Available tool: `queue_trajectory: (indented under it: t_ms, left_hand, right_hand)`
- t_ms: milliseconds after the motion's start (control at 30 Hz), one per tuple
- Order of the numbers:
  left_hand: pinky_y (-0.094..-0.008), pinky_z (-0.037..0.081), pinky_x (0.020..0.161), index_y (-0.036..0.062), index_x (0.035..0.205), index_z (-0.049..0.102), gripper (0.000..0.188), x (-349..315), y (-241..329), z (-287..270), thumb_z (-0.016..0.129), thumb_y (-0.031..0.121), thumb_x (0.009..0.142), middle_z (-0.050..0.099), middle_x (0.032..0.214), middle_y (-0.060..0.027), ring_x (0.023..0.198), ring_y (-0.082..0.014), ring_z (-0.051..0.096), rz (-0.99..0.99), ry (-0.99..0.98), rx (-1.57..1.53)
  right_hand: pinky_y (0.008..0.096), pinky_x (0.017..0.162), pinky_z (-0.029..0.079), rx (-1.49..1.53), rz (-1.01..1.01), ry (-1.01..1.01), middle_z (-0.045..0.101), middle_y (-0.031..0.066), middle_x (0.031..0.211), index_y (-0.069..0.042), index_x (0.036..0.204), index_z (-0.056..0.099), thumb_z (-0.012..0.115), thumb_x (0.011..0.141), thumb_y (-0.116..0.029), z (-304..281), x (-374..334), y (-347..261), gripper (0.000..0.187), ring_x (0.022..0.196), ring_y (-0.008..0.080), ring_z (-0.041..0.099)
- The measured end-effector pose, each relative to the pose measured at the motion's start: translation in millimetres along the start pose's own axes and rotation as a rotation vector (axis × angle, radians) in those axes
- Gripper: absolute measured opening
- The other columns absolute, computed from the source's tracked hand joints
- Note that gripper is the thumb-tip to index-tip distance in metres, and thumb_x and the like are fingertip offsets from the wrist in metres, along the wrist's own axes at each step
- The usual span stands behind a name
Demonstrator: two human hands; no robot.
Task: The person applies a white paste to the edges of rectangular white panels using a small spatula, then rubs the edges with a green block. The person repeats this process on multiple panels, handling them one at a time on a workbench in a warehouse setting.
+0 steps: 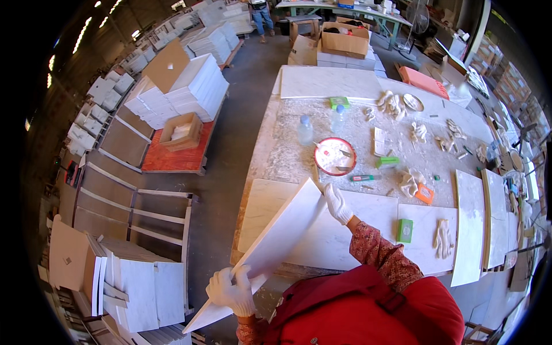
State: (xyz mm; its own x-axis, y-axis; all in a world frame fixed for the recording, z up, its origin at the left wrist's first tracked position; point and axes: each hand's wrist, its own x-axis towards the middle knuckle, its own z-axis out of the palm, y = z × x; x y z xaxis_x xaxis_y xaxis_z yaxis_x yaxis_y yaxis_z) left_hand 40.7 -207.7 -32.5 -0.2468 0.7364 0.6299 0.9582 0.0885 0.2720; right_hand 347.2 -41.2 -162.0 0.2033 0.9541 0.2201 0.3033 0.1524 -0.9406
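Note:
A large white marble tile is tilted up on edge over the near left corner of the worktable. My left hand, in a white glove, grips its near lower edge. My right hand, also gloved, holds its far upper corner. Another white slab lies flat on the table under and right of the tilted tile. My red apron and patterned sleeve fill the bottom middle.
A red-rimmed bowl, two plastic bottles, green boxes, spare gloves and small tools litter the table. Upright slabs lean at right. Stacks of white tiles and pallets stand left. A person stands far back.

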Motion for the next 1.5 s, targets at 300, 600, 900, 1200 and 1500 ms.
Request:
queue_trajectory:
  t_ms: [300, 600, 900, 1200, 1500]
  left_hand:
    - [-0.0426, 0.04, 0.068, 0.0086, 0.074, 0.061, 0.013, 10, 21, -2, 0.069, 0.017, 0.08, 0.056, 0.069, -0.0079, 0.067, -0.0317, 0.054, 0.019, -0.081, 0.012]
    - [-0.0424, 0.041, 0.071, 0.0091, 0.082, 0.066, 0.015, 1, 41, 3, 0.071, 0.023, 0.082, 0.061, 0.074, -0.006, 0.07, -0.0316, 0.057, 0.046, -0.129, 0.14]
    - [-0.0404, 0.041, 0.069, 0.0121, 0.082, 0.067, 0.024, 3, 58, 7, 0.076, 0.034, 0.081, 0.061, 0.074, -0.0032, 0.069, -0.0288, 0.059, 0.05, -0.108, 0.213]
    - [-0.041, 0.042, 0.066, 0.0123, 0.081, 0.066, 0.023, 6, 55, 7, 0.077, 0.033, 0.081, 0.061, 0.073, -0.0038, 0.068, -0.0296, 0.058, 0.062, -0.11, 0.213]
    - [-0.0415, 0.039, 0.063, 0.0132, 0.088, 0.065, 0.029, 7, 52, 7, 0.078, 0.039, 0.082, 0.058, 0.073, -0.0029, 0.068, -0.0285, 0.057, 0.14, -0.137, 0.196]
  right_hand:
    - [0.0517, 0.071, 0.051, -1.053, -0.197, 0.206, 0.07, 0.013, 0.087, -0.019, 0.105, 0.072, 0.063, 0.093, -0.033, -72, 80, 87, 0.021, 0.078, 0.0363, 0.068]
    - [0.0446, 0.061, 0.057, -1.206, 0.019, -0.055, 0.075, 0.0117, 0.086, -0.013, 0.09, 0.076, 0.063, 0.09, -0.022, -58, 110, 114, 0.016, 0.081, 0.0312, 0.075]
    - [0.0467, 0.083, 0.055, -0.617, 0.351, 0.132, 0.074, 0.017, 0.099, -0.018, 0.107, 0.076, 0.057, 0.093, -0.036, -82, 112, 120, 0.03, 0.092, 0.0374, 0.071]
    - [0.0509, 0.081, 0.055, -0.644, 0.301, 0.153, 0.074, 0.0174, 0.097, -0.02, 0.103, 0.077, 0.056, 0.093, -0.038, -69, 108, 141, 0.029, 0.09, 0.0406, 0.071]
    - [0.0351, 0.07, 0.053, -0.231, 0.173, 0.184, 0.073, 0.0122, 0.085, -0.006, 0.103, 0.076, 0.066, 0.093, -0.028, -96, 98, 81, 0.026, 0.076, 0.022, 0.069]
